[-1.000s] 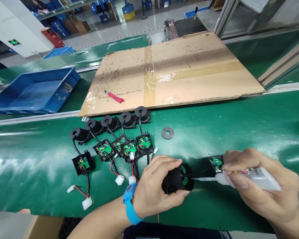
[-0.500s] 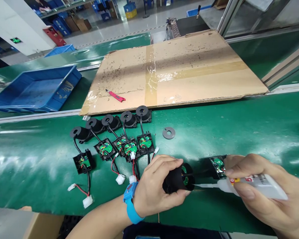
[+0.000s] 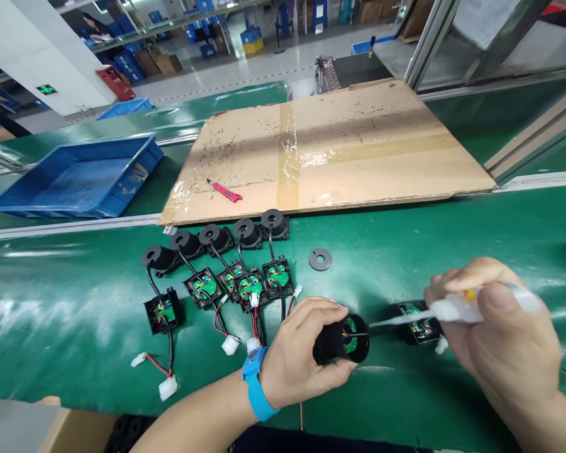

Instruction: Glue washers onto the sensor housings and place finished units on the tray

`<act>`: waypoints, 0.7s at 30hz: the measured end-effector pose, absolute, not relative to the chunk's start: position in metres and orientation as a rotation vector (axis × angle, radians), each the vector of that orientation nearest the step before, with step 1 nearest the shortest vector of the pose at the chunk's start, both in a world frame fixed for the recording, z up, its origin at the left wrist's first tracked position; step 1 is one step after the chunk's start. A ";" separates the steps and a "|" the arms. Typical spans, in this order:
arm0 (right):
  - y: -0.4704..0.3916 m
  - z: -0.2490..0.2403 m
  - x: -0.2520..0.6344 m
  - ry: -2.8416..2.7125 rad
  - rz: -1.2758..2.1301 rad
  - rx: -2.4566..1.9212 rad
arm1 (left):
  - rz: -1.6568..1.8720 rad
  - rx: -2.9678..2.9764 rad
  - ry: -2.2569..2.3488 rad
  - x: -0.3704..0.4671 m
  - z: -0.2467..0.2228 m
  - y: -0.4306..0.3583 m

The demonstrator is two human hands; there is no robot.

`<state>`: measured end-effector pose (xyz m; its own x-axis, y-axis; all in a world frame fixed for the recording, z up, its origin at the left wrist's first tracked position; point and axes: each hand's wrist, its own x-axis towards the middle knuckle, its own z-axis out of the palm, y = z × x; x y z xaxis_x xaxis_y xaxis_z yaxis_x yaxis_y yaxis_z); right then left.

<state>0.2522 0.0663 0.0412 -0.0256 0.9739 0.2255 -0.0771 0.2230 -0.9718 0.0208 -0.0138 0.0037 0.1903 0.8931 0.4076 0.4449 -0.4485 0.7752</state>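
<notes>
While the left hand (image 3: pixel 296 358) grips the black cylindrical housing (image 3: pixel 340 340) on the green tabletop (image 3: pixel 453 233), the right hand (image 3: pixel 500 333) clasps the translucent white glue tube (image 3: pixel 471 307), nozzle at the housing's opening.

Cardboard sheet (image 3: pixel 330 148) lies behind the row of units (image 3: pixel 221 264); tray (image 3: pixel 75 182) left; washer (image 3: pixel 320 258) probably right.

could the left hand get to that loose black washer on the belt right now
Probably not as it stands: the left hand is full, gripping the black cylinder. The washer lies bare on the belt just beyond it, with nothing between them.
</notes>
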 end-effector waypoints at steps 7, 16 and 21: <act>0.128 0.032 0.256 -1.147 1.099 -1.055 | 0.844 1.788 1.160 0.030 -0.002 -0.010; 0.285 0.011 0.232 -1.474 0.932 -1.157 | 0.599 1.970 1.162 0.007 0.016 -0.002; 0.286 0.004 0.234 -1.561 0.810 -1.204 | 0.574 2.246 1.480 -0.008 0.041 0.032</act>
